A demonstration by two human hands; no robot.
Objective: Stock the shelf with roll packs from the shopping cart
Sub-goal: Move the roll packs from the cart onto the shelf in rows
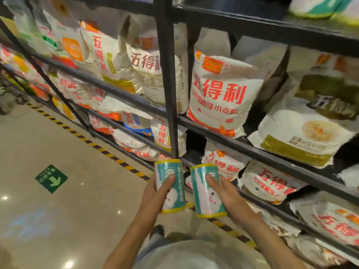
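We hold one roll pack in each hand at the lower centre of the frame, in front of the shelf (272, 158): the left hand (155, 195) grips the left roll pack (171, 191), the right hand (227, 195) the right roll pack (206, 193), fingers (212, 181) wrapped around each mid-body. They look light, soft and slick-wrapped, so we judge a mid-body hold safest.
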